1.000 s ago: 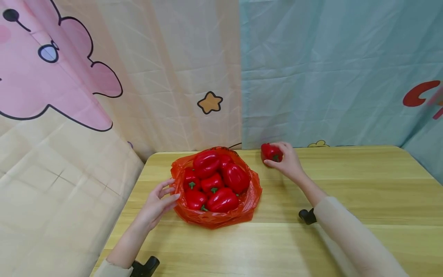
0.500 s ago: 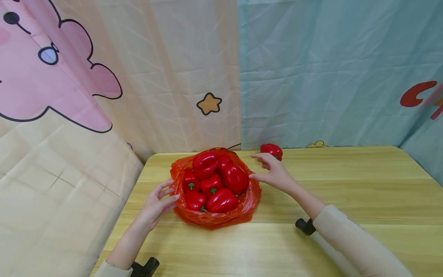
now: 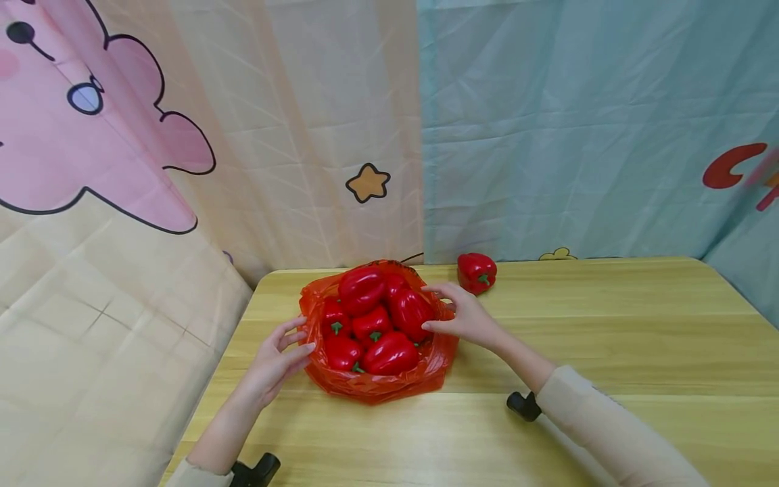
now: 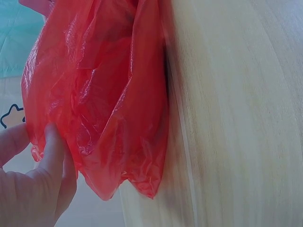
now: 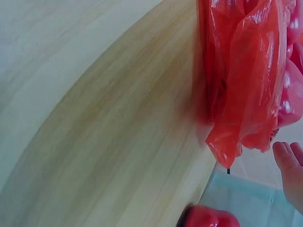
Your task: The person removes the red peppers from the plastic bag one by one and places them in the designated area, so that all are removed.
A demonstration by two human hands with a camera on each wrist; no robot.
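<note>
Your left hand (image 3: 272,362) rests loose-fingered against the bag (image 3: 379,389), seemingly steadying it, while your right hand (image 3: 466,319), unclenched and empty, hovers beside the nearest bagged pepper (image 3: 409,314), a loose pepper (image 3: 475,271) just beyond.

- table (image 3: 639,325): light yellowish wood, grain and board seams running left to right, far corners rounded
- red plastic bag (image 3: 379,388): sits on left half of tabletop, toward far edge; thin, crinkled, mouth open upward, rim spread wide
- red pepper (image 3: 477,274): single, on tabletop by far edge, to the right of bag, near it, not touching; lies on its side, green stem facing near side
- wood surface glossy, bright patch in front of bag
</note>
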